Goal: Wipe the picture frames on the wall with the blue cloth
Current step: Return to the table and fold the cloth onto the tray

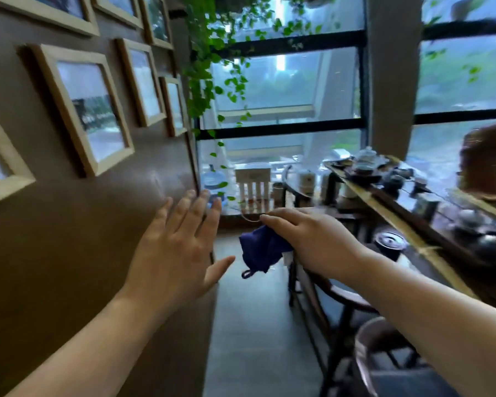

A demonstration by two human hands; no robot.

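Several light wooden picture frames hang on the brown wall at the left; the nearest full one (pixel 83 107) is at upper left, with a smaller frame (pixel 142 81) and another (pixel 174 106) beyond it. My left hand (pixel 175 245) is held flat with fingers spread in front of the wall, below the frames, holding nothing. My right hand (pixel 307 242) grips a bunched dark blue cloth (pixel 259 250) that hangs below its fingers, to the right of the left hand and away from the wall.
A long wooden table (pixel 413 224) with a tea set runs along the right, with dark chairs (pixel 341 308) beside it. A narrow floor strip (pixel 255 325) lies between wall and table. Hanging vines (pixel 209 67) and a big window (pixel 284 81) are ahead; a water jug (pixel 214 181) stands below.
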